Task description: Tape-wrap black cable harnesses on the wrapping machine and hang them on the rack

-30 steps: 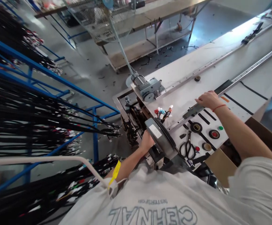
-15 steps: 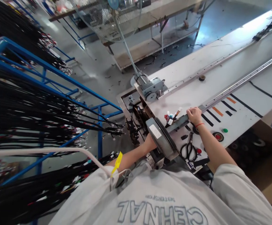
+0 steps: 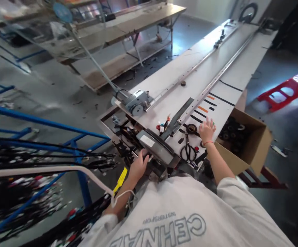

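Note:
My right hand, fingers spread, lies over the near edge of the long white table, at the green button. A roll of black tape is just left of it, and black-handled scissors lie closer to my body. My left hand is beside the grey machine housing with a white label; its thumb and forefinger are apart and nothing shows between them. Behind the housing, a bunch of wires with small connectors sits by a long dark grey strip.
Two metal rails run along the table. Black and orange tape strips lie near its edge. An open cardboard box with black rolls stands at right, a red stool beyond. Blue racks with black cables fill the left.
My right hand has left the grey slide on the rail and moved to the green button. My left hand has come out from behind the housing. The view has swung right.

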The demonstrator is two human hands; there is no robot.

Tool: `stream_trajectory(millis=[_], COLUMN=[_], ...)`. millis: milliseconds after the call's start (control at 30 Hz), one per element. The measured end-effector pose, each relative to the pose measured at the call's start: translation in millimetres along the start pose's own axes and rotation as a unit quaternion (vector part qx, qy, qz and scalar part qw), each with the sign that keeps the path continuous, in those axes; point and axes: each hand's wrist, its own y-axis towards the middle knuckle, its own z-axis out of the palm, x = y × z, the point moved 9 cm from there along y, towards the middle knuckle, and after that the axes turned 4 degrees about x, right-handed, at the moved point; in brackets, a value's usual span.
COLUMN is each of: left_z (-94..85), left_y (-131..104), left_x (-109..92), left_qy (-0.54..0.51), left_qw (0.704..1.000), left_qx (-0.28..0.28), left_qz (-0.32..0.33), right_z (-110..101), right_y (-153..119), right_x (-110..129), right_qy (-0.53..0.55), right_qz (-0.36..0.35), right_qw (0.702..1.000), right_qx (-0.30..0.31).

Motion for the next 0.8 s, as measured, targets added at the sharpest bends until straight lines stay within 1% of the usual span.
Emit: stream_trajectory(millis=[33,67,100,167,233,333,433,500,600,667,733,767,800], left_z=[2.5,4.4,5.0,3.6,2.7,4.1,3.8,3.3,5.4,7.1,6.8,6.5,6.6], left_y=[-7.2,-14.0,-20.0,-29.6,-37.0,-45.0,-49.9,-51.7,-55.9,-61.9,-70.2,-74.4,-77.7], left_x=[11.3,20.4,27.6,38.1,47.3,58.5,62.8,61.8,66.1,78.8,98.1,107.7,115.8], left_qy=[-0.012,-0.023,-0.034,-0.056,-0.072,-0.074,-0.074,-0.08,-0.071,-0.056,-0.049,-0.053,-0.064], left_qw=[0.999,0.998,0.998,0.997,0.996,0.995,0.994,0.994,0.994,0.994,0.994,0.993,0.991], left_qx=[0.026,0.045,0.055,0.053,0.047,0.051,0.052,0.053,0.07,0.083,0.091,0.098,0.11], left_qz=[-0.015,-0.023,-0.026,-0.025,-0.032,-0.051,-0.057,-0.047,-0.035,-0.036,-0.042,-0.045,-0.046], right_z=[2.4,5.4,8.8,14.5,17.0,19.6,22.1,23.0,18.0,12.6,7.7,6.3,6.3], right_y=[3.5,6.7,9.6,13.7,14.5,11.2,8.3,9.2,14.9,13.5,-3.0,-19.1,-40.8], right_x=[-26.6,-46.4,-59.4,-69.7,-70.8,-70.4,-70.8,-71.3,-68.5,-63.9,-55.1,-47.5,-37.1], right_qy=[-0.009,-0.012,-0.009,0.007,0.027,0.048,0.066,0.081,0.081,0.075,0.067,0.064,0.067], right_qz=[0.057,0.094,0.114,0.121,0.131,0.162,0.188,0.203,0.21,0.206,0.188,0.169,0.141], right_qw=[0.998,0.995,0.992,0.989,0.986,0.981,0.975,0.971,0.97,0.972,0.978,0.983,0.988], right_qx=[0.014,0.034,0.056,0.09,0.1,0.099,0.093,0.094,0.09,0.083,0.058,0.037,0.014])
